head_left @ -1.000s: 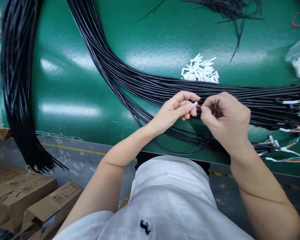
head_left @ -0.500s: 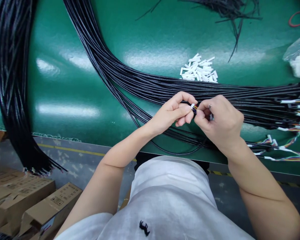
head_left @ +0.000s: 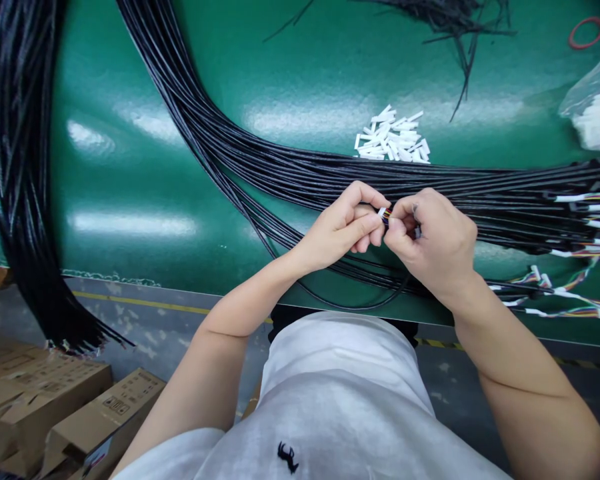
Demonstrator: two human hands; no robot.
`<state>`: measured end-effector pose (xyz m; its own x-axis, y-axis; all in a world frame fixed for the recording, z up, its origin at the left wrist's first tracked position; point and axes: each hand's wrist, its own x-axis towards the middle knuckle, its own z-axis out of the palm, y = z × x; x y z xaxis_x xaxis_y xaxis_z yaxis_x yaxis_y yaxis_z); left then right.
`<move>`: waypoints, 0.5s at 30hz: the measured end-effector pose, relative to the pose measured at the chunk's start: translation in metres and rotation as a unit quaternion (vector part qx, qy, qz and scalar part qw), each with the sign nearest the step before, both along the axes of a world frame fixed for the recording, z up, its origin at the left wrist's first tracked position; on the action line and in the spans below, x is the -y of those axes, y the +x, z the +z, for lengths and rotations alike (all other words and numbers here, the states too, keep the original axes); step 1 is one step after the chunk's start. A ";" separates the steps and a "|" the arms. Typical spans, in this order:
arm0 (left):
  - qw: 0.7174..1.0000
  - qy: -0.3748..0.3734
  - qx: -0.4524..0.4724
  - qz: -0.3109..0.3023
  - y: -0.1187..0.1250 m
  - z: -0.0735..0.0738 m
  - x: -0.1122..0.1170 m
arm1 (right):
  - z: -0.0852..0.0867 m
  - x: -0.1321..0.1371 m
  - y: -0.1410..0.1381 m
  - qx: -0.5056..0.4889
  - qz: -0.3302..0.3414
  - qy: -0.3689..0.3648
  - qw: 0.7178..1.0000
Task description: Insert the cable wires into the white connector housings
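Note:
A small white connector is pinched between the thumb and fingertips of my left hand. Short coloured wires run from it to my right hand, whose closed fingers grip them close to the connector. Both hands are above a long bundle of black cables that lies across the green table. Just beyond the bundle is a pile of loose white connectors. Part of the wires is hidden by my right fingers.
At the right, finished-looking cable ends show coloured wires and white connectors. A clear bag of white parts, a red ring and thin black strips lie farther back. Another black cable bundle hangs over the left edge, above cardboard boxes.
The whole view has shifted slightly. My hands stay close together, with the connector and coloured wires still held between them; the fingers have moved only a little.

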<state>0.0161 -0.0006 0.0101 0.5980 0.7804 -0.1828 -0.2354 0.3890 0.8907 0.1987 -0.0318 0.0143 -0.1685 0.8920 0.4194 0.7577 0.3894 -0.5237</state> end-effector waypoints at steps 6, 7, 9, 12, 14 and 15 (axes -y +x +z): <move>0.999 0.003 0.026 -0.020 0.002 -0.006 0.000 | -0.002 0.000 -0.003 -0.033 -0.004 -0.009 0.999; 0.999 0.004 0.029 -0.023 0.002 -0.007 -0.001 | -0.002 0.001 -0.004 -0.037 -0.001 -0.006 0.999; 0.999 0.006 0.031 -0.030 0.001 -0.008 -0.002 | -0.001 0.001 -0.004 -0.044 0.008 0.006 0.999; 0.999 0.007 0.033 -0.039 0.000 -0.006 -0.003 | -0.002 0.001 -0.003 -0.051 0.022 0.021 0.998; 0.999 0.001 0.030 -0.042 -0.001 -0.004 -0.004 | -0.002 0.001 -0.003 -0.045 0.020 0.020 0.999; 0.999 -0.003 0.029 -0.044 -0.001 -0.004 -0.004 | -0.002 0.001 -0.003 -0.040 0.017 0.018 0.999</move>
<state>0.0150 0.0030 0.0064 0.6737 0.7234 -0.1511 -0.2504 0.4157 0.8743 0.1958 -0.0323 0.0120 -0.1625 0.8703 0.4649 0.7002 0.4337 -0.5672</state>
